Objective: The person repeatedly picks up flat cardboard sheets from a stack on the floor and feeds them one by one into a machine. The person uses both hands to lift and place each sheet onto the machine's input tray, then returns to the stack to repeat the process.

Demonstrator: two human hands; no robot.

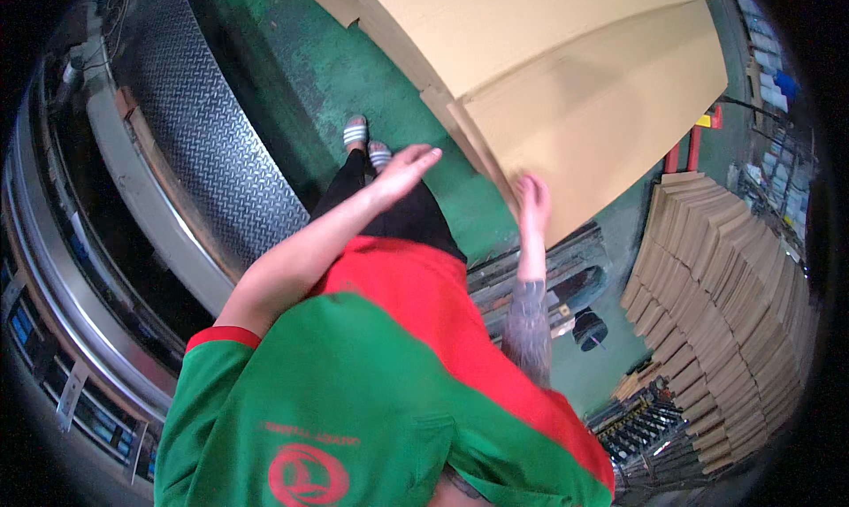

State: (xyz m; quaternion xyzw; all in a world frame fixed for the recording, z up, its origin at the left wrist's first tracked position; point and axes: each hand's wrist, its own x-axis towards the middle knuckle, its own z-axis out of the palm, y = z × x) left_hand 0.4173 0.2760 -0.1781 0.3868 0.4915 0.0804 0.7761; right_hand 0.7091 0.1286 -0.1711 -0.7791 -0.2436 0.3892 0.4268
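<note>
Large flat brown cardboard sheets (610, 109) lie in a pile at the upper right, with a long crease or overlapping edge running across them. My right hand (533, 202) is at the near left edge of the top sheet, fingers bent over that edge; the underside of the grip is hidden. Held out above the green floor, left of the pile, my left hand (409, 173) has its fingers stretched out and holds nothing. A gap separates it from the cardboard.
A tall stack of folded cardboard (716, 304) stands at the right. On the left runs a machine with a diamond-plate metal step (199, 109). Dark metal rails (566, 277) lie low beside the pile, near a red post (692, 147). My striped sandals (355, 134) stand on the green floor.
</note>
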